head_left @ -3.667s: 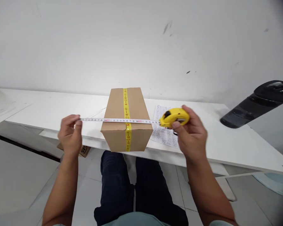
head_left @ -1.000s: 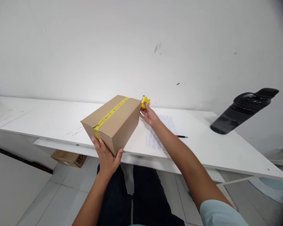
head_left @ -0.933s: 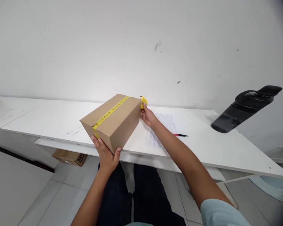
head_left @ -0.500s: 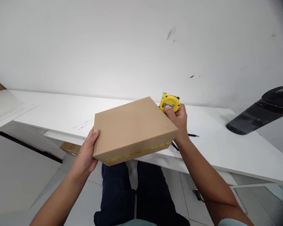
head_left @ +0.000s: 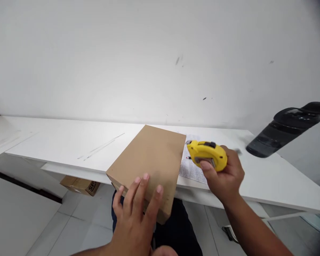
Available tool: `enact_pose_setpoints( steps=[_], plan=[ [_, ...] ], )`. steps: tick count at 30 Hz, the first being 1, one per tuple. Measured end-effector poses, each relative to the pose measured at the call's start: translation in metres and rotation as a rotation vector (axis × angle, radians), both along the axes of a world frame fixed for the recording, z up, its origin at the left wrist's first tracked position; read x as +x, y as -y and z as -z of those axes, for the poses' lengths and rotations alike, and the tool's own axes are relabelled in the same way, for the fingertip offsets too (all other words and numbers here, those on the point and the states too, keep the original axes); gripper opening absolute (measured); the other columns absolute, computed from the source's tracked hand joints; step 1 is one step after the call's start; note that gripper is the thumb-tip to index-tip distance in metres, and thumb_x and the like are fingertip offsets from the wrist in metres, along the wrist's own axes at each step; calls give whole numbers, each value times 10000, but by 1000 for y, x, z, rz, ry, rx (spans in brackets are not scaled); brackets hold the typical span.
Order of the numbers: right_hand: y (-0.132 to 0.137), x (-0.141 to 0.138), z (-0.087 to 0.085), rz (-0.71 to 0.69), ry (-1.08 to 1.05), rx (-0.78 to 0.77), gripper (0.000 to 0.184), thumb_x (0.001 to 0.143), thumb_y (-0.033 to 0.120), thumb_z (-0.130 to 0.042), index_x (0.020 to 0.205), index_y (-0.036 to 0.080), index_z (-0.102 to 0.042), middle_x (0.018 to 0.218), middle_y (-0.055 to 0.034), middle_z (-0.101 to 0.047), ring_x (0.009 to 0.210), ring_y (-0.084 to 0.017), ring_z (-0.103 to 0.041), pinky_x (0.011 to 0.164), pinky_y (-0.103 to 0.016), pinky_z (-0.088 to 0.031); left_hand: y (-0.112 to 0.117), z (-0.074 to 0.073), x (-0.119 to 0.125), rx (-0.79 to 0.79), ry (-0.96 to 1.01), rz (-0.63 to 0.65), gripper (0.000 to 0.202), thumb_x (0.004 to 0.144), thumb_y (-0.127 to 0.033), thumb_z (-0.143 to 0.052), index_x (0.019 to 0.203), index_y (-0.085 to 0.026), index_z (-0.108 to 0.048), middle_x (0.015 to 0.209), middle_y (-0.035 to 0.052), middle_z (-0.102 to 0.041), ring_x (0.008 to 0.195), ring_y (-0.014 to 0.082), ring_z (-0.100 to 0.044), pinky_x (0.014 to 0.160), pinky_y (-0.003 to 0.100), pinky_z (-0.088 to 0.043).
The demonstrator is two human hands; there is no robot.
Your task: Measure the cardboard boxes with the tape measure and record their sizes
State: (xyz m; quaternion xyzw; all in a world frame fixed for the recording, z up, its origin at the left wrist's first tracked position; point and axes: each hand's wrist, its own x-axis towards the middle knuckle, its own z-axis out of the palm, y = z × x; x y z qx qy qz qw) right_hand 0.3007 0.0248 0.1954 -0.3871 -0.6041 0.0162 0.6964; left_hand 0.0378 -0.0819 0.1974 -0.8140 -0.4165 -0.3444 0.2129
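A brown cardboard box (head_left: 152, 160) lies with a plain broad face up at the front edge of the white table (head_left: 69, 142), its near corner overhanging the edge. My left hand (head_left: 136, 209) rests on that near corner, fingers stretched out flat on the cardboard. My right hand (head_left: 224, 174) is closed round a yellow tape measure (head_left: 206, 153), held just right of the box over a printed sheet of paper (head_left: 190, 167). No tape blade is drawn out.
A dark grey bottle-like object (head_left: 288, 128) juts in at the right. A small cardboard box (head_left: 80, 185) lies on the tiled floor under the table. The white wall stands close behind the table. My legs in dark trousers are below the box.
The box has been tipped over from its taped face onto a plain face and set down. My left hand moved from its side to its top. My right hand brought the tape measure nearer.
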Motion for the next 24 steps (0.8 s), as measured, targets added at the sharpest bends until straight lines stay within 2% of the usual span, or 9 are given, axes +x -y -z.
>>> enact_pose_setpoints(
  steps=[3, 5, 7, 9, 11, 15, 19, 22, 24],
  plan=[
    [41, -8, -7, -363, 161, -129, 266, 951, 471, -634, 1093, 246, -620, 798, -20, -654, 598, -166, -590, 514, -276, -496, -8, -24, 10, 75, 65, 90, 681, 989, -599, -505, 1460, -106, -511, 1424, 234, -606, 1489, 332, -389, 1259, 586, -197],
    [59, -14, -13, -576, 243, -215, 303, 986, 493, -572, 1173, 255, -581, 824, -35, -670, 593, -170, -616, 494, -272, -511, -16, -41, 9, 93, 21, 254, 468, 968, -380, -657, 1348, -114, -599, 1257, 158, -722, 1351, 266, -550, 1232, 518, -321],
    [69, -19, -14, -682, 286, -236, 343, 985, 519, -566, 1204, 256, -537, 809, -29, -650, 579, -165, -607, 488, -270, -513, -21, -52, 4, 159, -48, 414, 286, 933, -223, -703, 1205, -135, -693, 1141, 74, -773, 1154, 188, -670, 1192, 432, -412],
    [74, -20, -14, -732, 295, -243, 372, 982, 539, -562, 1212, 253, -507, 799, -22, -625, 562, -157, -584, 476, -269, -505, -23, -58, -3, 268, -55, 455, 163, 902, -148, -716, 1059, -157, -754, 1107, 29, -783, 1022, 141, -708, 1178, 386, -440],
    [75, -21, -12, -775, 278, -247, 386, 983, 558, -544, 1218, 256, -495, 794, -15, -602, 552, -151, -566, 461, -262, -496, -23, -59, -8, 327, -77, 441, 91, 904, -190, -728, 983, -185, -773, 1112, 13, -783, 982, 132, -716, 1191, 390, -433],
    [69, -23, -10, -735, 212, -230, 372, 982, 549, -559, 1223, 269, -517, 796, -10, -587, 542, -137, -549, 443, -240, -472, -30, -55, -12, 223, -177, 457, 280, 958, -421, -677, 1052, -169, -753, 1108, 76, -786, 1028, 178, -717, 1122, 422, -494],
    [63, -28, -11, -681, 189, -214, 305, 987, 510, -574, 1168, 266, -558, 803, -13, -603, 557, -137, -557, 449, -239, -470, -39, -52, -9, 241, -111, 407, 167, 962, -158, -614, 1082, -156, -731, 1028, 53, -802, 924, 145, -723, 1050, 389, -514],
    [51, -27, -16, -741, 166, -224, 298, 993, 511, -560, 1143, 253, -553, 790, -12, -613, 540, -137, -552, 438, -247, -456, -48, -56, -5, 283, -130, 394, 221, 989, -135, -525, 1078, -151, -726, 1008, 52, -805, 866, 143, -719, 993, 394, -517],
    [32, -27, -19, -765, 130, -255, 356, 957, 569, -592, 1089, 240, -564, 797, -22, -629, 558, -148, -568, 451, -262, -469, -60, -61, -1, 355, -164, 348, 176, 957, -138, -591, 1081, -129, -717, 969, 57, -803, 803, 142, -709, 982, 402, -504]
  ],
)
